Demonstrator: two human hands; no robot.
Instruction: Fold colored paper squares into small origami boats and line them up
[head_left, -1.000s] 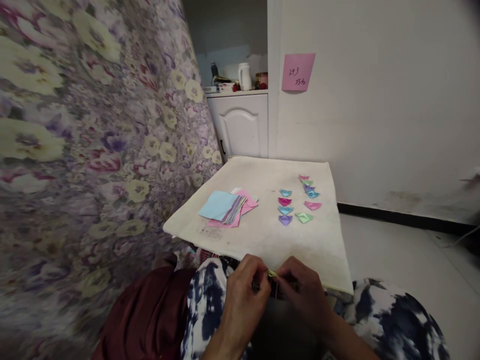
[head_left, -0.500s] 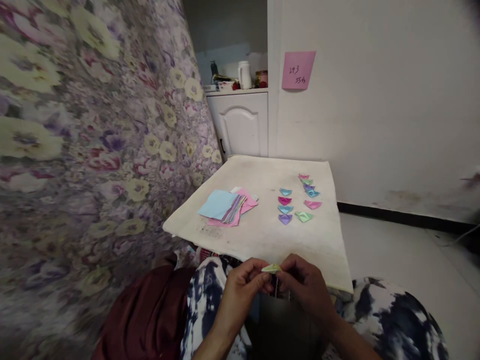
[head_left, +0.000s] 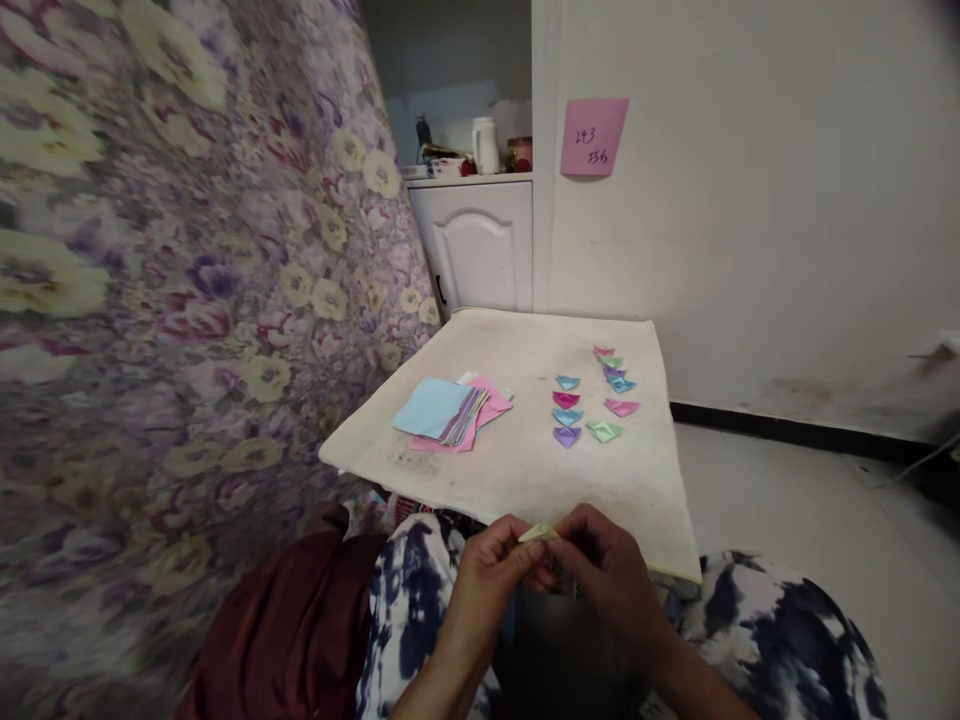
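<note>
My left hand (head_left: 487, 575) and my right hand (head_left: 604, 570) meet just in front of the table's near edge, both pinched shut on a small folded piece of pale green paper (head_left: 538, 533). On the white table (head_left: 517, 470) lies a stack of coloured paper squares (head_left: 450, 412), light blue on top and pink beneath. To its right sit several small folded paper shapes (head_left: 568, 417) in two rows, blue, magenta, purple, green and pink.
A floral fabric (head_left: 165, 300) fills the left side. A white cabinet (head_left: 480, 240) with a jug and jars stands behind the table. A pink sticky note (head_left: 593, 137) hangs on the white wall. My patterned trousers (head_left: 405, 610) and a dark red cloth (head_left: 292, 630) are below.
My hands have risen slightly toward the table edge, and the folded green paper now shows more plainly between my fingertips. The view has shifted a little.
</note>
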